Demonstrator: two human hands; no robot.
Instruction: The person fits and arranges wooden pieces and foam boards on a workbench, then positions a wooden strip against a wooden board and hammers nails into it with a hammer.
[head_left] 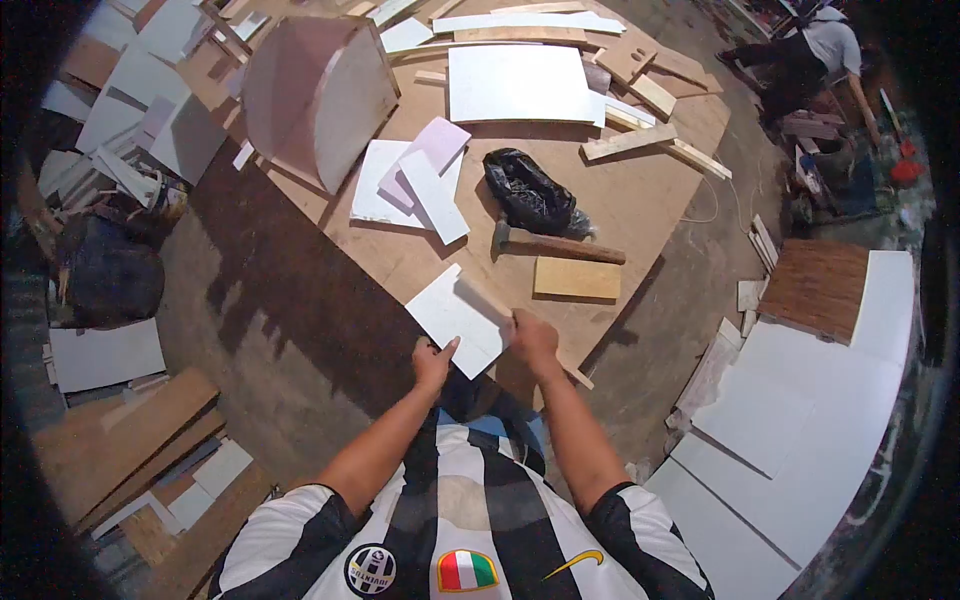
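Note:
A small white board [455, 325] lies at the near corner of the worktable. My left hand [432, 362] grips its near left edge, thumb on top and fingers underneath. My right hand [533, 340] is closed around a narrow wooden strip [484, 298] at the board's right edge. The strip slants across the white surface, and its near end shows past my hand. Beyond the board lie a hammer [570, 246] with a wooden handle, a yellowish wood block [577, 278] and a crumpled black plastic bag [530, 190].
On the brown worktable [350, 265] are a curved wooden piece [310, 100], overlapping white and pinkish panels [430, 185], a larger white panel [520, 85] and wood offcuts [630, 142]. White sheets [760, 430] lie at right, brown planks [150, 440] at left. Another person [825, 55] bends at upper right.

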